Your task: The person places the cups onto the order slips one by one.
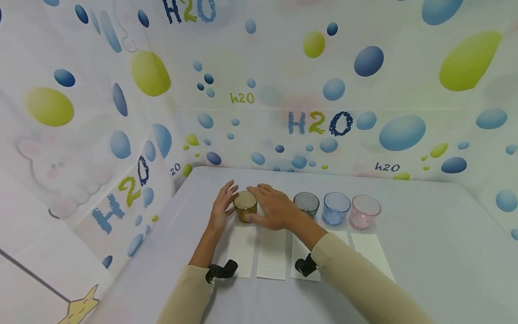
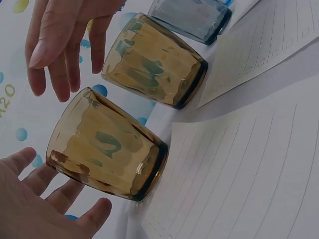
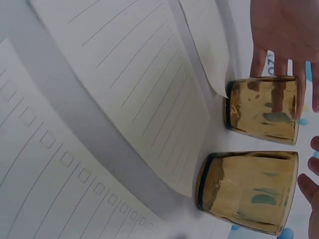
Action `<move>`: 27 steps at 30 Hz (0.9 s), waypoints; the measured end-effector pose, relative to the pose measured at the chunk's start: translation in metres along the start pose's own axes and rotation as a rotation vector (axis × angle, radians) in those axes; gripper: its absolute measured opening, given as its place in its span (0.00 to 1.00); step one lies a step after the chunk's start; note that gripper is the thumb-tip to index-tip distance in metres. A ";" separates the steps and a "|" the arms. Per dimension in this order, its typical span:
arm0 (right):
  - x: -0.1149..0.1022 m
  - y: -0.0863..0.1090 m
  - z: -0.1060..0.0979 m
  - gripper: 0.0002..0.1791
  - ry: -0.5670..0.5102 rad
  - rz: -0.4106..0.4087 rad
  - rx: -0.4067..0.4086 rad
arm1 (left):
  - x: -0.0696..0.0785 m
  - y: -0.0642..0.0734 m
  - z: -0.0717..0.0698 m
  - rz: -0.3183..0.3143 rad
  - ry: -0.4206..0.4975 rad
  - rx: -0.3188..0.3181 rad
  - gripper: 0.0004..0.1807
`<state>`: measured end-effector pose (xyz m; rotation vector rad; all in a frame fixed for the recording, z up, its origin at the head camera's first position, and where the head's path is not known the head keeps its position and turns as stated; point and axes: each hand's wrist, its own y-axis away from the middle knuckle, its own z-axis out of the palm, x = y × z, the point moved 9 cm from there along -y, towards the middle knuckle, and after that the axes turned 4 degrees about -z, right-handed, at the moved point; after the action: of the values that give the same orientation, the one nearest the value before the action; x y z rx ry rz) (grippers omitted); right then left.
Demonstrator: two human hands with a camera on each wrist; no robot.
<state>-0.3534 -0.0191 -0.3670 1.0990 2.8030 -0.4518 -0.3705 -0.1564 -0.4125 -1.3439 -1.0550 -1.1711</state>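
Two amber glasses stand upright side by side, as the wrist views show. My left hand (image 1: pixel 220 209), fingers spread and slightly bent, is beside the left amber glass (image 2: pixel 107 147); some fingers lie behind it, and I cannot tell whether they touch. Over the second amber glass (image 3: pixel 249 191) reaches my right hand (image 1: pixel 275 207), its fingers extended and thumb apart. From the head view the right hand hides that second glass. In the left wrist view, the right hand's fingers hang near the rims and grip nothing.
Right of the hands stand a grey glass (image 1: pixel 306 204), a blue glass (image 1: pixel 337 208) and a pink glass (image 1: pixel 365 211) in a row. Several lined paper sheets (image 1: pixel 272 256) lie in front of the glasses on the white table (image 1: pixel 437 252). A patterned curtain (image 1: pixel 275 67) hangs behind.
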 end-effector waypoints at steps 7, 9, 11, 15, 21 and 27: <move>0.010 -0.003 0.004 0.42 -0.039 0.069 0.017 | -0.006 0.001 0.002 -0.054 0.118 -0.022 0.31; 0.013 -0.005 0.005 0.42 -0.031 0.082 0.014 | -0.006 0.001 0.002 -0.050 0.148 -0.030 0.31; 0.015 -0.007 0.006 0.42 -0.019 0.093 0.005 | -0.006 0.001 0.002 -0.043 0.157 -0.040 0.31; 0.016 -0.012 0.008 0.42 -0.006 0.108 -0.029 | -0.009 -0.001 0.003 -0.038 0.180 -0.054 0.31; 0.015 -0.024 0.020 0.44 0.021 0.126 -0.077 | -0.015 -0.002 -0.001 -0.043 0.285 -0.055 0.31; 0.014 -0.031 0.027 0.46 0.076 0.138 -0.105 | -0.019 -0.004 0.000 -0.057 0.271 -0.058 0.31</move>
<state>-0.3853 -0.0399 -0.3878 1.3016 2.7544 -0.2510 -0.3769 -0.1561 -0.4308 -1.1652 -0.8739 -1.3916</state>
